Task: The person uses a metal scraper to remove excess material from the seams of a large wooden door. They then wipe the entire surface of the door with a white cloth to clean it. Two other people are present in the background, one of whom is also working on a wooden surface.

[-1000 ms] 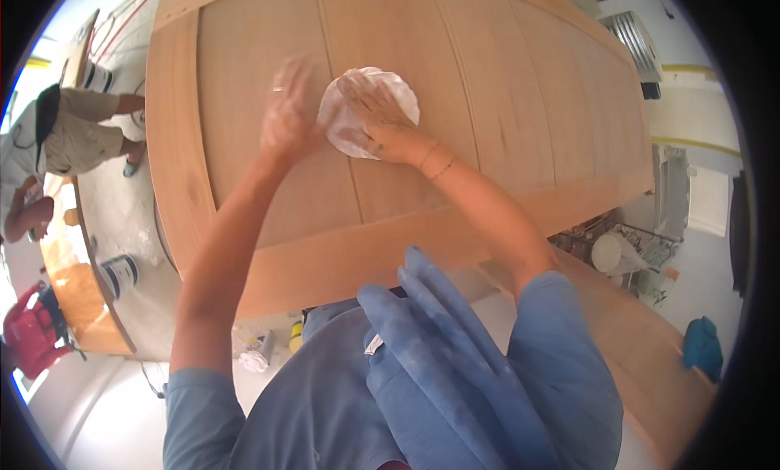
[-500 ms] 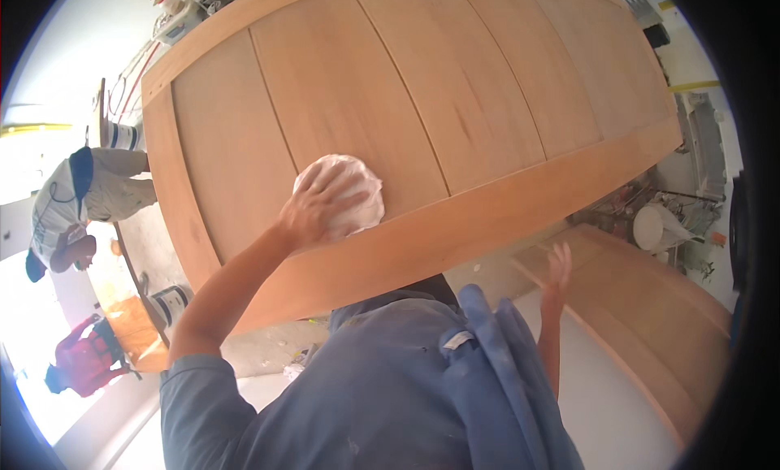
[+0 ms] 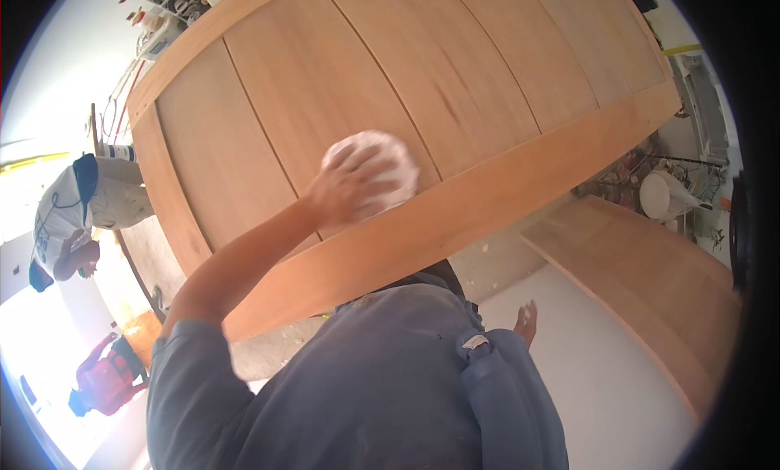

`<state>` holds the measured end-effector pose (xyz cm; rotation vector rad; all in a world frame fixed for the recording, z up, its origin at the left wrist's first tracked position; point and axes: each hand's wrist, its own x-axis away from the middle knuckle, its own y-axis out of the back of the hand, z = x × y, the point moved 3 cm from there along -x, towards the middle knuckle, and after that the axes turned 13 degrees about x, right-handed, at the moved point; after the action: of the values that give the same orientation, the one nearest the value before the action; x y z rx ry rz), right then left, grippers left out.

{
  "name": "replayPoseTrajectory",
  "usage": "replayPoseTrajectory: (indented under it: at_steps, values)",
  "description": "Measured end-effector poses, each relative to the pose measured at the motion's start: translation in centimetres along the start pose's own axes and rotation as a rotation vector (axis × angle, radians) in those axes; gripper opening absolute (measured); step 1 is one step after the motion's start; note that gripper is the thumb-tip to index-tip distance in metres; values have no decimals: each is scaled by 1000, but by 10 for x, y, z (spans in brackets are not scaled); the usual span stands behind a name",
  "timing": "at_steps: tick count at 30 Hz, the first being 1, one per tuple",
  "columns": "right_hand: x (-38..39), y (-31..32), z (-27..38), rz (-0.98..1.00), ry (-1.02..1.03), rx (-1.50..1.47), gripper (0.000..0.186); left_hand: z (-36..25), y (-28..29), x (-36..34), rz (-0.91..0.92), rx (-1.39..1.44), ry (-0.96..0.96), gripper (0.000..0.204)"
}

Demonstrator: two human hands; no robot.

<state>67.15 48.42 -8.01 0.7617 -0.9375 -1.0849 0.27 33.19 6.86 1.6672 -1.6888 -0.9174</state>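
A large wooden panel door [image 3: 479, 88], with grooves between its boards and a plain frame, lies flat in front of me. My left hand [image 3: 354, 186] is spread over a bunched white rag [image 3: 409, 165], pressing it onto the boards beside the near frame rail. That hand and the rag are slightly blurred. Low at my right side hangs my right hand [image 3: 527, 320], partly hidden by my clothing. Its visible fingers are stretched out, off the door, and nothing shows in them.
Another wooden panel [image 3: 642, 275] lies at the right. Beyond it stand a white bucket [image 3: 662, 195] and clutter. A person in a light shirt [image 3: 65, 218] bends at the left beside a wooden board; another person in red [image 3: 108, 386] is farther off. Containers [image 3: 158, 35] sit at the far left.
My left hand has slid the rag to the right and slightly away across the boards. My right hand has dropped lower and closer to my body.
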Motion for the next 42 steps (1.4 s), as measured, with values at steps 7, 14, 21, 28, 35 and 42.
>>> replayPoseTrajectory:
  at_steps: [7,14,21,28,35,42]
  values:
    - [85,-52,-96,268,-364,78,54,-20,-11,67,-1,-107,50,57]
    - [51,-17,-122,142,-231,48,54,-21,-37,-148,-220,-173,94,62]
    - [-80,94,-91,26,82,-121,56,170,77,-180,-625,-510,690,78]
    - [-221,152,-42,79,21,-45,54,-45,-42,-167,-532,-276,769,77]
    - [-378,374,173,-279,741,111,50,48,8,-110,-657,-549,859,76]
    - [-300,404,372,-353,1292,-356,49,121,85,-139,-876,-369,1119,78]
